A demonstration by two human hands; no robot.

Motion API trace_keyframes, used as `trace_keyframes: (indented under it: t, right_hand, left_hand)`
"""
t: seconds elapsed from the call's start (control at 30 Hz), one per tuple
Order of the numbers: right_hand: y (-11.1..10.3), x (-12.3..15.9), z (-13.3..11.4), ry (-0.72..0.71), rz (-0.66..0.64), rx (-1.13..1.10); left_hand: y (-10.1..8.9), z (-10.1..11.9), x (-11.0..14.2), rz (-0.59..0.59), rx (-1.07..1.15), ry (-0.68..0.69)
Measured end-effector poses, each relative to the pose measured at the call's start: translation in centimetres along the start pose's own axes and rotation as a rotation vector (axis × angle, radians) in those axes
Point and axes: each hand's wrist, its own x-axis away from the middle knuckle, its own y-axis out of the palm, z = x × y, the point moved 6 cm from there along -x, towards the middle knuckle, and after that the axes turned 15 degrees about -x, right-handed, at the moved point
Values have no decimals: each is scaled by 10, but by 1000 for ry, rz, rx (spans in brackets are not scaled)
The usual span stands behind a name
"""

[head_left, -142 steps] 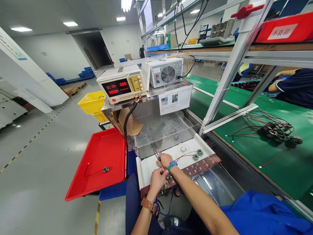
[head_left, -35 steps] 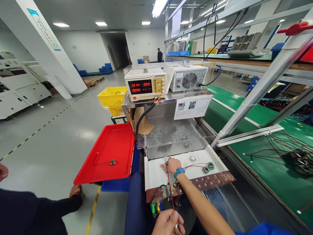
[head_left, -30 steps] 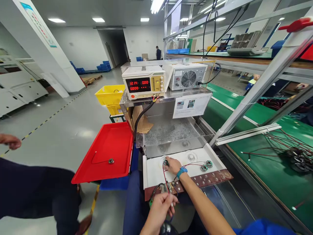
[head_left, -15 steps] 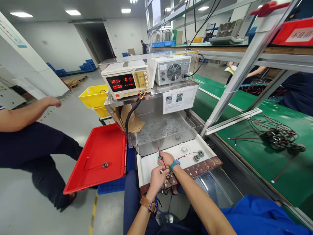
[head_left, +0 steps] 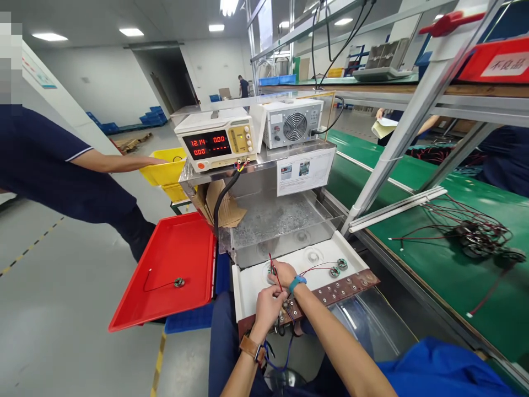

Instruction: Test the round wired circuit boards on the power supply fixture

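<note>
Over the white tray (head_left: 248, 295), my right hand (head_left: 285, 274) has its fingers closed around a small round motor part (head_left: 271, 271), mostly hidden by them. My left hand (head_left: 268, 309) pinches the thin red wire (head_left: 278, 277) close to the brown terminal strip (head_left: 345, 284) along the tray's near edge. The wire's tip behind the fingers is too small to make out. Two similar round parts, a nearer one (head_left: 334, 272) and a farther one (head_left: 342, 263), lie right of my hands with their wires running left.
A power supply (head_left: 215, 144) with lit red digits stands on the metal stand. Left of me, a red tray (head_left: 182, 242) holds one wired round part (head_left: 179, 282). A person (head_left: 95, 160) reaches to a yellow bin (head_left: 165, 179). Wired motors (head_left: 475, 237) lie piled on the green bench.
The person at the left has moved, and their hand now reaches the yellow bin. My view has shifted slightly. Both my hands keep nearly the same hold and place over the tray.
</note>
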Motion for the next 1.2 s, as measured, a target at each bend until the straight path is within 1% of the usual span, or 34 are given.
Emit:
trace_keyframes:
  t: [0.53, 0.97, 1.2]
  right_hand:
    - [2, -1, -1, 17, 6, 3]
    - [-5, 3, -5, 45, -10, -6]
    - [-4, 2, -3, 33, -9, -9]
  left_hand:
    - [-3, 1, 5, 12, -93, -48]
    - [0, -2, 3, 20, -118, -89]
    - [2, -4, 0, 13, -89, -74]
